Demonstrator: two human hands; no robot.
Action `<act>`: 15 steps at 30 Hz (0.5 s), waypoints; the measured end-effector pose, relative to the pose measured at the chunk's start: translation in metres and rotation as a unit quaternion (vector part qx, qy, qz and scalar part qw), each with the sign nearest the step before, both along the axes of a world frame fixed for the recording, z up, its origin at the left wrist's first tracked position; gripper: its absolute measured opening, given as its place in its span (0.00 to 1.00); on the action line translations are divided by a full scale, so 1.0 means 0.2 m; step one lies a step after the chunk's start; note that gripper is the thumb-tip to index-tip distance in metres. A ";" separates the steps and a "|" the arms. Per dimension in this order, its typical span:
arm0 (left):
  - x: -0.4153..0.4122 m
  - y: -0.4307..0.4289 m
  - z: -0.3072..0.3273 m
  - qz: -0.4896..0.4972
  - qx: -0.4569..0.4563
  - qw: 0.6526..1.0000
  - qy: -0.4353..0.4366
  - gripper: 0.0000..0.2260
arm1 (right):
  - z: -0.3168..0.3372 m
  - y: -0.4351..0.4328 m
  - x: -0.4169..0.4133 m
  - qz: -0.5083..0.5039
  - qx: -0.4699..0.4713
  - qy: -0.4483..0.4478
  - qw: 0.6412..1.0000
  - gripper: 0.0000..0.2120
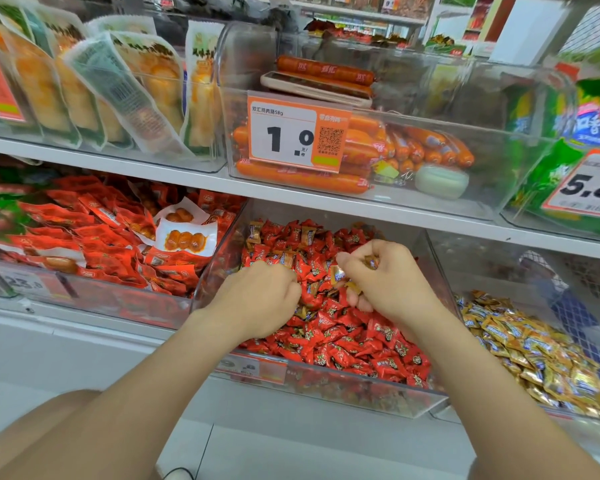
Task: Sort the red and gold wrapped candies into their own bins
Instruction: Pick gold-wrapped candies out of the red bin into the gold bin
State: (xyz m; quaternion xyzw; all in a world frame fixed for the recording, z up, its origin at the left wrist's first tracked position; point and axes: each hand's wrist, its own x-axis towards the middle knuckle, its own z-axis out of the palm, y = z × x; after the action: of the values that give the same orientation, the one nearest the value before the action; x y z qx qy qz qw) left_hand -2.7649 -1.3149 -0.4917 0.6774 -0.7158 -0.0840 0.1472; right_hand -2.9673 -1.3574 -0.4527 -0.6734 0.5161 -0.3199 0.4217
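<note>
A clear bin (326, 393) on the lower shelf holds a heap of red wrapped candies (354, 344) with gold wrapped candies (257, 233) mixed in toward the back. To its right, a second clear bin (444, 415) holds gold candies (534, 351). Both my hands are over the middle of the red bin. My left hand (260, 299) has its fingers curled down into the red candies; what it holds is hidden. My right hand (385, 275) grips several gold candies in its curled fingers, one poking out at the top.
Left of the red bin sits a bin of red snack packets (111, 237). The shelf above carries a bin of orange sausages (378, 150) with a price tag (298, 133), pale vacuum packs at the left and green bags at the right. White shelf edges run across.
</note>
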 end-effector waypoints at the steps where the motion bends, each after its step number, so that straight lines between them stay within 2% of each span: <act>1: -0.01 0.00 0.00 0.019 -0.011 1.000 -0.005 0.17 | 0.00 -0.01 -0.01 0.003 0.011 -0.013 1.000 0.06; 2: -0.01 0.00 0.00 0.031 -0.023 0.999 -0.002 0.19 | 0.00 -0.01 -0.01 0.011 0.015 -0.017 1.000 0.05; 6: -0.01 -0.01 0.00 0.028 -0.019 0.998 0.061 0.30 | -0.02 -0.03 -0.01 0.024 -0.006 -0.016 1.000 0.15; 8: 0.01 -0.02 -0.01 0.011 0.000 0.996 0.086 0.26 | -0.03 -0.04 0.00 0.008 -0.011 -0.037 0.999 0.13; 10: 0.04 -0.03 -0.04 0.002 0.017 0.996 0.092 0.17 | -0.03 -0.06 -0.01 0.024 -0.038 -0.039 0.998 0.11; 12: 0.05 -0.03 -0.06 -0.003 0.020 0.996 0.084 0.12 | -0.06 -0.09 -0.04 0.059 -0.148 0.062 0.985 0.10; 14: 0.04 -0.02 -0.06 -0.011 0.021 0.997 0.077 0.11 | -0.07 -0.11 -0.06 0.080 -0.259 0.218 0.938 0.09; 15: 0.04 -0.01 -0.05 -0.014 0.021 0.997 0.072 0.11 | -0.07 -0.11 -0.06 0.083 -0.282 0.276 0.915 0.10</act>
State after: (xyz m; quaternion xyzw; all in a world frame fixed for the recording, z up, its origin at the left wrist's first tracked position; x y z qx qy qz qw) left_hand -2.7575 -1.3176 -0.5019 0.6622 -0.7111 -0.1498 0.1826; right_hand -2.9785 -1.3792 -0.4666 -0.8660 0.4432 -0.2173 0.0802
